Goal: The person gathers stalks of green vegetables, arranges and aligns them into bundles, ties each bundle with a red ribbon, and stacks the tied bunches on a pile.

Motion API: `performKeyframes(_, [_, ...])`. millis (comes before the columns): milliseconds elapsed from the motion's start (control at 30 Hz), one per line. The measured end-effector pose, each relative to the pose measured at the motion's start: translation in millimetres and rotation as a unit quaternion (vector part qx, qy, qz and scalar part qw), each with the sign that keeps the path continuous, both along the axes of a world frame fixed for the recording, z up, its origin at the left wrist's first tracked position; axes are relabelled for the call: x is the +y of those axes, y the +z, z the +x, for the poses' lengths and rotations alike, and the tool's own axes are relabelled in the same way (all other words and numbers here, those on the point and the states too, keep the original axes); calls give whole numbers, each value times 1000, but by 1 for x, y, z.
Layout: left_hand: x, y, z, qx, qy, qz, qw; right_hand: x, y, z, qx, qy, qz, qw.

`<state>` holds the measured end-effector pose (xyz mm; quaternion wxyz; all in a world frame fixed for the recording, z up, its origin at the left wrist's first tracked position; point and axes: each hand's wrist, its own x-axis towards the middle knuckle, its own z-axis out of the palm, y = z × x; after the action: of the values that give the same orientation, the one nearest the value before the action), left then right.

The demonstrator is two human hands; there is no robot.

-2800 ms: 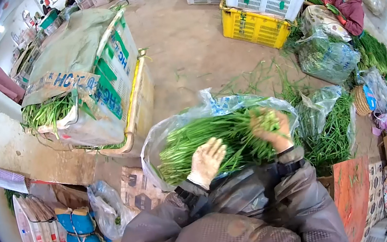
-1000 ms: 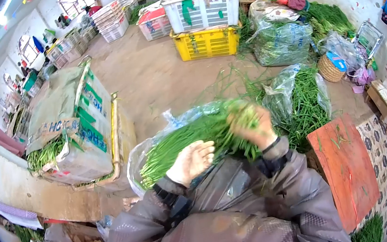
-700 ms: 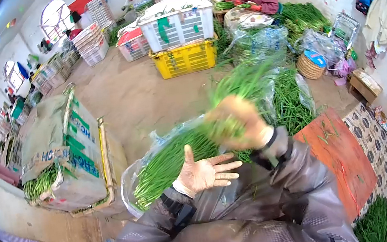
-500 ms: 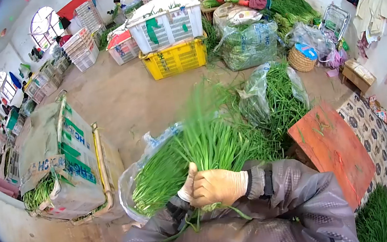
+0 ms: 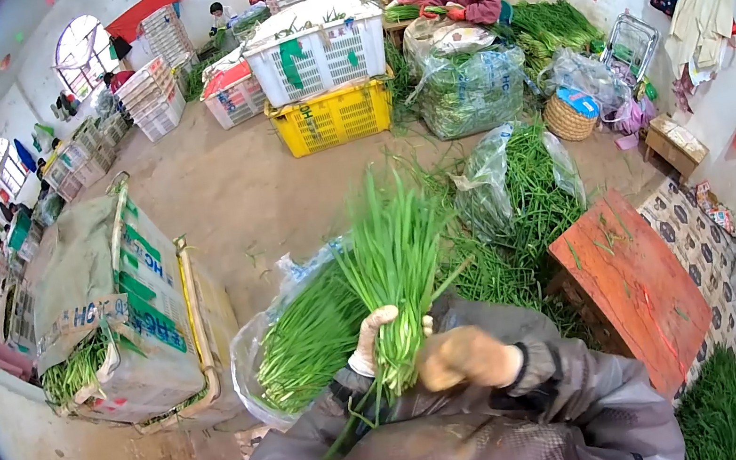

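Observation:
In front of my body, a bunch of long green chives (image 5: 397,264) stands with its leaf tips up and pale stem ends down. My gloved left hand (image 5: 373,340) is wrapped round the lower stems, with its thumb on the left side and fingertips showing on the right. Just right of the stem ends is my gloved right hand (image 5: 468,358), blurred by motion, so its fingers cannot be made out. One loose stalk hangs down beneath the left hand. More chives (image 5: 314,343) lie in an open clear plastic bag (image 5: 247,357) to the left.
Loose greens (image 5: 537,181) fill another plastic bag beyond my right arm. A reddish board (image 5: 633,285) lies at the right. A covered crate (image 5: 149,291) stands at the left, and a yellow crate (image 5: 337,120) under a white crate (image 5: 318,56) ahead. Two people sit at the back.
My right hand has come off the bunch and moved to the right. The bunch now stands more upright and narrower, in the left hand alone.

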<state>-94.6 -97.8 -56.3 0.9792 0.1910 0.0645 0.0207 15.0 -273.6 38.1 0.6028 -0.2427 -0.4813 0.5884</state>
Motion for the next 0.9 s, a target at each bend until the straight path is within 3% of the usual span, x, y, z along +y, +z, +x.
performKeyframes(67, [7, 3, 5, -14, 9, -62, 998, -17, 9, 10, -18, -192, 34, 981])
performKeyframes(133, [10, 19, 7, -53, 22, -86, 995, -38, 23, 42, 18, -285, -30, 958])
performKeyframes(200, [17, 22, 7, -48, 17, -48, 998, -54, -10, 114, -110, -302, -90, 943])
performKeyframes(233, [17, 27, 8, -7, 8, -10, 1000, -54, -7, 118, -300, -323, -148, 885])
performKeyframes(267, [17, 36, 11, 33, -2, 30, 999, -53, -3, 123, -476, -333, -198, 789])
performKeyframes(300, [9, 55, 16, 57, -9, 71, 996, -46, 9, 127, -663, -235, -213, 678])
performKeyframes(400, [-18, 87, 46, 41, 23, 276, 960, -21, -16, 126, -345, -215, -182, 895])
performKeyframes(467, [-35, 94, 75, 23, 43, 371, 927, -5, 13, 99, -136, -251, -113, 952])
performKeyframes(533, [-32, 69, 105, 60, 30, 484, 873, 6, -6, 100, -144, -319, -136, 927])
performKeyframes(567, [-22, 46, 116, 10, 24, 539, 842, 8, -7, 93, -92, -357, -148, 918])
performKeyframes(600, [-40, 67, 122, -24, 129, 657, 742, 16, -33, 102, -105, -407, -141, 896])
performKeyframes(667, [-52, 64, 139, 33, 56, 599, 798, 21, -51, 119, -73, -466, -103, 875])
performKeyframes(700, [-51, 61, 145, 81, 52, 795, 599, 9, -29, 116, -15, -448, -133, 884])
performKeyframes(833, [-73, 92, 165, 124, 5, 900, 418, -4, -32, 148, 202, -453, -103, 862])
performKeyframes(900, [-77, 81, 183, 52, 43, 911, 407, -20, -28, 170, 257, -458, -68, 848])
